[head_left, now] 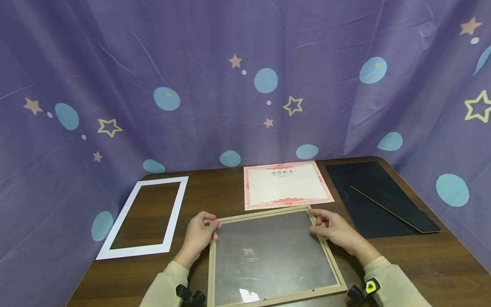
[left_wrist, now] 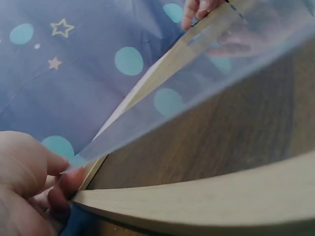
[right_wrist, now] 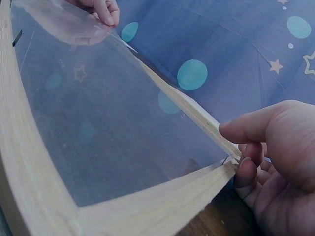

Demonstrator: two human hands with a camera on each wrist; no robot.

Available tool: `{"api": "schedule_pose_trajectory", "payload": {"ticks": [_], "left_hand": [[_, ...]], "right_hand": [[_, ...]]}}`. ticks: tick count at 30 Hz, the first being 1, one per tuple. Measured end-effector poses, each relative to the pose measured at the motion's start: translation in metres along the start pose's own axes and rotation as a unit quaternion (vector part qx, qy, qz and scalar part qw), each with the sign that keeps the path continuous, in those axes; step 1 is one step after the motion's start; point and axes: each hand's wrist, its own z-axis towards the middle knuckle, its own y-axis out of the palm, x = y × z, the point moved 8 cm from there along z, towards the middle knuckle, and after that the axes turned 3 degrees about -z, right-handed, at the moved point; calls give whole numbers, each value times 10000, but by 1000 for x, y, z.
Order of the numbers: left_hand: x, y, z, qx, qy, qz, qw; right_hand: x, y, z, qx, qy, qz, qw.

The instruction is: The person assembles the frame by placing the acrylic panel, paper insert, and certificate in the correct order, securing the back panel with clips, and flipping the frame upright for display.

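Note:
A light wooden picture frame (head_left: 299,295) lies on the table before me, with a clear sheet (head_left: 268,256) over its opening. At the far left corner, the left hand (head_left: 199,234) pinches the sheet's corner between thumb and fingers. The left wrist view has that clear sheet (left_wrist: 162,105) tilted up above the wooden rail (left_wrist: 197,199) on the near side, with lower fingers at the frame's corner. My right hand (head_left: 335,230) grips the far right corner; in the right wrist view its curled fingers (right_wrist: 248,172) are at the joint, partly hiding it.
To the left lies a white mat border (head_left: 174,217). A pink-edged certificate (head_left: 285,187) lies behind the frame. At the right is a black backing board (head_left: 356,179) with its stand flap (head_left: 399,207) raised. A purple curtain (head_left: 215,85) surrounds the table (head_left: 215,187).

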Motion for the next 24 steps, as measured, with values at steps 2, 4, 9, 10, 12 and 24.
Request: {"api": "schedule_pose_trajectory", "payload": {"ticks": [2,4,9,10,12,24], "left_hand": [[7,-3,0,237,385,494,9978],[13,-5,0,456,729,1007,9912],[18,-4,-2,386,1102,1758,9775],[19,-2,-2,312,1132,1851,9757],[19,0,-3,130,1106,1957,9743],[32,41,-67,-2713,2116,3406,8750]], "right_hand": [[0,0,0,5,-21,-6,10000],[0,-1,0,5,-36,-11,10000],[0,-1,0,-8,-55,-21,10000],[0,-1,0,-13,-56,-27,10000],[0,-1,0,-45,-86,-43,9999],[-5,1,0,-106,-175,-83,9998]]}}
